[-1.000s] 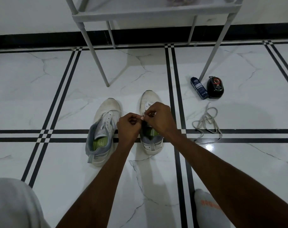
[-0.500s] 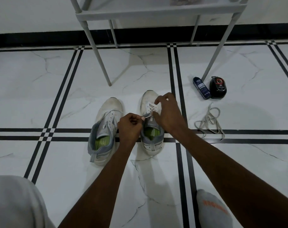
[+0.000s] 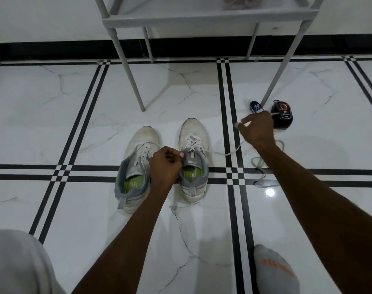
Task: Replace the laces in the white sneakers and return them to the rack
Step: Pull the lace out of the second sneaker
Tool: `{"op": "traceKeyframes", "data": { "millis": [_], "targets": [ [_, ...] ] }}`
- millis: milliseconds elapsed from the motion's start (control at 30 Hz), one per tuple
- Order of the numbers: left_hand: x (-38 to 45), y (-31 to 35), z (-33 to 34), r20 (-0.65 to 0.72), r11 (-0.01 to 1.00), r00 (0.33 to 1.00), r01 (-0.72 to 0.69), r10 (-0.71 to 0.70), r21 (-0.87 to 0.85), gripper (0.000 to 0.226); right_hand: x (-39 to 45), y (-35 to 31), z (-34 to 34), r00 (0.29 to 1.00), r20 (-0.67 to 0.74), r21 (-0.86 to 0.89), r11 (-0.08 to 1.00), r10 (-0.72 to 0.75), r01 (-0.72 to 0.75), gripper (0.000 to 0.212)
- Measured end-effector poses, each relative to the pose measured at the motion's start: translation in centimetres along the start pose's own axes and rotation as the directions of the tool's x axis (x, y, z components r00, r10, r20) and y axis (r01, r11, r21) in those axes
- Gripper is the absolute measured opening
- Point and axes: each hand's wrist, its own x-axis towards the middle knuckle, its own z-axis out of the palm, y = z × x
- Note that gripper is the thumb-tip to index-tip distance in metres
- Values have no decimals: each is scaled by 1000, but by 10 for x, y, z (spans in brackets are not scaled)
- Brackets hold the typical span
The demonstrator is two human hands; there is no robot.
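Two white sneakers with grey collars and green insoles stand side by side on the floor, the left sneaker [image 3: 136, 166] and the right sneaker [image 3: 193, 158]. My left hand [image 3: 165, 164] pinches the tongue of the right sneaker. A white lace [image 3: 227, 152] is threaded through that shoe's eyelets and runs out to the right. My right hand [image 3: 257, 130] grips the lace's free end and holds it out above the floor. The grey rack [image 3: 202, 20] stands behind the shoes.
A loose greyish lace [image 3: 263, 172] lies on the floor under my right forearm. A dark blue bottle [image 3: 256, 107] and a black round polish container [image 3: 282, 114] sit beside the rack's right leg. My socked foot [image 3: 274, 270] is at the bottom right.
My right hand moved from the right sneaker's eyelets out to the right, drawing the white lace through. My left hand stayed at the shoe's tongue.
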Motion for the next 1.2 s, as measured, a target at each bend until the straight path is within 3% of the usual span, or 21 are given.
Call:
{"op": "traceKeyframes", "data": {
  "millis": [67, 100, 167, 267, 367, 433, 533, 667, 733, 900, 1167, 1200],
  "targets": [
    [-2, 2, 3, -1, 999, 999, -53, 53, 10, 8, -17, -10, 19, 987, 161, -45, 998, -28, 35, 59],
    [-4, 6, 4, 13, 996, 996, -89, 88, 29, 5, -27, -16, 30, 978, 200, -46, 996, -67, 77, 60],
    [-4, 11, 7, 55, 983, 986, -161, 156, 88, 9, -46, -28, 45, 951, 267, 0, 987, -156, 162, 53],
    [0, 11, 12, 103, 937, 963, -266, 249, 228, 14, -65, -39, 61, 915, 370, 17, 986, -160, 166, 48],
    [4, 11, 15, 153, 910, 955, -289, 253, 298, 14, -75, -45, 70, 923, 332, -53, 973, -195, 225, 48],
    [7, 13, 14, 202, 875, 936, -344, 290, 340, 14, -74, -40, 72, 930, 266, -87, 955, -253, 284, 38],
    [12, 13, 4, 192, 833, 915, -404, 356, 379, 12, -66, -22, 66, 960, 184, -12, 976, -210, 216, 25],
    [13, 7, 1, 42, 949, 976, -219, 215, 228, 16, -61, -9, 58, 970, 215, 80, 992, -109, 94, 18],
    [12, 7, 8, 43, 940, 974, -227, 223, 256, 16, -59, -9, 58, 965, 231, 72, 992, -120, 106, 15],
    [7, 18, 23, 204, 747, 892, -449, 403, 490, 37, -57, -12, 53, 930, 319, 71, 983, -185, 171, 13],
    [12, 22, 39, 346, 545, 775, -623, 529, 561, 12, -55, -16, 47, 925, 334, 73, 984, -180, 165, 11],
    [15, 22, 38, 305, 566, 785, -605, 539, 560, 9, -55, -14, 47, 928, 334, 85, 986, -163, 143, 12]
  ]
}}
